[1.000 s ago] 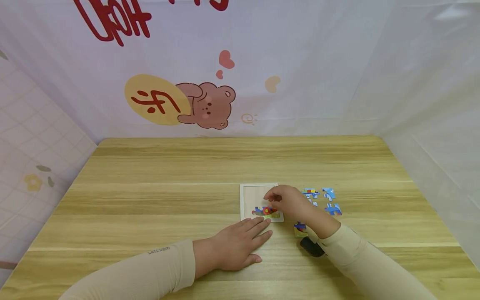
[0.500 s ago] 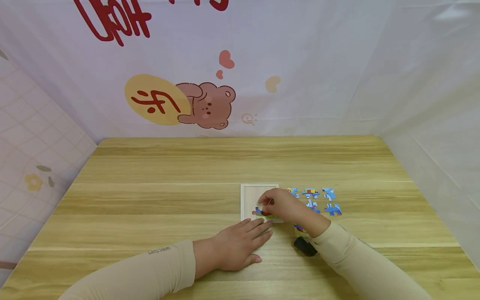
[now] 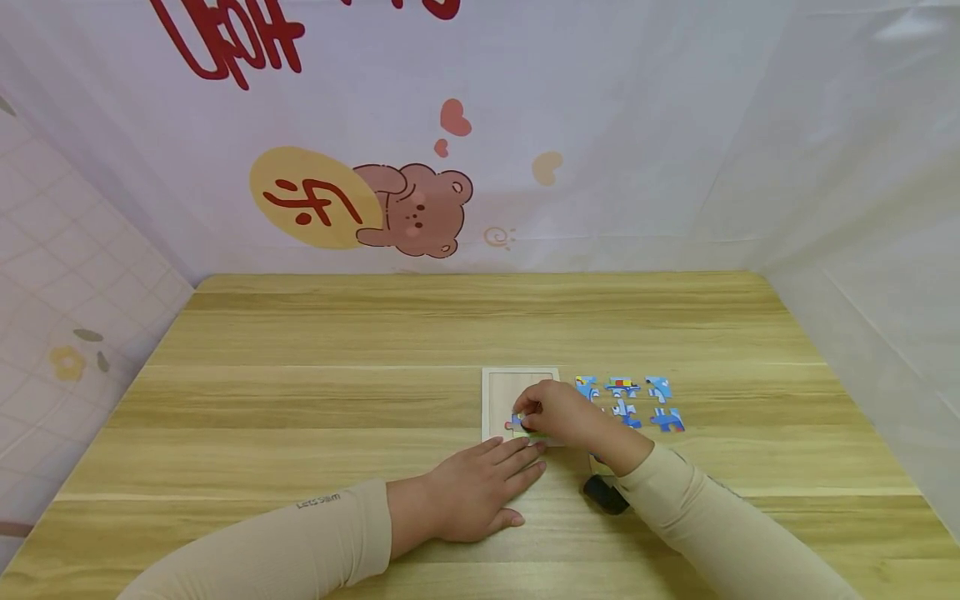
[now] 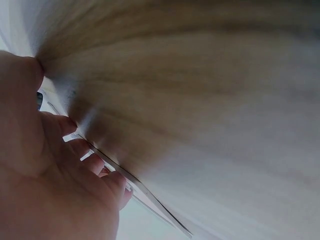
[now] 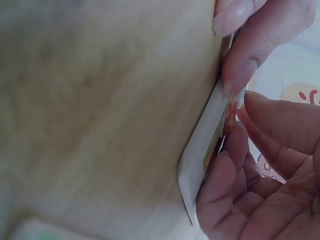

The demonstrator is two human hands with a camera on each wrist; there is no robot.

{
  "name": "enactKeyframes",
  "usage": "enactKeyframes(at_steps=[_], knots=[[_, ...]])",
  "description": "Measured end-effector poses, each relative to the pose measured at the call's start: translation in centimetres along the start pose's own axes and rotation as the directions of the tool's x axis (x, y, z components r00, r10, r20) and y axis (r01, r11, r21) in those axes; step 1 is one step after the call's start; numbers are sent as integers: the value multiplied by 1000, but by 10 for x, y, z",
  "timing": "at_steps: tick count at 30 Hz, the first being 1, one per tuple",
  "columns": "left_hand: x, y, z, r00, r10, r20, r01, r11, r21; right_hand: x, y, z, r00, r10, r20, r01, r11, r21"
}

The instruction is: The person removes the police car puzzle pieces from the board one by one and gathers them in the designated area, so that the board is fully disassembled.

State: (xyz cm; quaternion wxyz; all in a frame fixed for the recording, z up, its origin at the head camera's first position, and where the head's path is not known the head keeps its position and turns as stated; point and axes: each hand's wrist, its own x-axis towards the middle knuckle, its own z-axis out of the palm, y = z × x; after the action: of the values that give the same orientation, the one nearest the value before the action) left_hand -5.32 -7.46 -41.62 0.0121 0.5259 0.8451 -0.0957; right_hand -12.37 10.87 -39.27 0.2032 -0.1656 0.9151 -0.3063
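A shallow square puzzle tray [image 3: 486, 400] with a pale rim lies on the table, its upper part bare wood. My left hand [image 3: 476, 496] rests flat, its fingertips on the tray's near edge. Over the tray's lower half, my right hand [image 3: 573, 412] pinches a small puzzle piece [image 3: 517, 418] between thumb and forefinger; the hand hides most of it. Beneath are colourful pieces laid in the tray, largely covered. In the right wrist view, the right hand's curled fingers [image 5: 220, 180] lie along the tray rim [image 5: 192, 170], close to the left fingers [image 5: 245, 65].
To the right of the tray lie several loose blue puzzle pieces [image 3: 622, 385] in loose rows. Another piece [image 3: 600, 467] is partly hidden under the right wrist, near a black wrist device [image 3: 604, 494]. A printed cloth [image 3: 600, 108] hangs behind the wooden table [image 3: 337, 333].
My right hand has moved left and slightly down over the tray, covering more of the laid pieces. More loose pieces show beside its wrist. My left hand has stayed in place.
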Motion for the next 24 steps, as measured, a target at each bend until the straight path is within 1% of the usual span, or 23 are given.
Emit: enactKeyframes(at_steps=[6, 12, 15, 19, 24], knots=[[0, 0, -2, 1000, -1, 5, 1, 1000, 3, 0, 0, 1, 1000, 0, 3, 0, 1000, 16], [0, 1, -1, 1000, -2, 7, 2, 1000, 8, -2, 2, 2, 1000, -3, -5, 4, 998, 56], [1, 1, 0, 1000, -3, 23, 3, 1000, 1, -2, 3, 2, 1000, -9, -6, 10, 997, 73], [1, 0, 1, 999, -5, 45, 6, 1000, -18, -2, 4, 1, 1000, -29, -1, 29, 996, 88], [1, 0, 0, 999, -5, 50, 6, 1000, -25, -2, 4, -1, 998, -60, 13, 58, 991, 118]])
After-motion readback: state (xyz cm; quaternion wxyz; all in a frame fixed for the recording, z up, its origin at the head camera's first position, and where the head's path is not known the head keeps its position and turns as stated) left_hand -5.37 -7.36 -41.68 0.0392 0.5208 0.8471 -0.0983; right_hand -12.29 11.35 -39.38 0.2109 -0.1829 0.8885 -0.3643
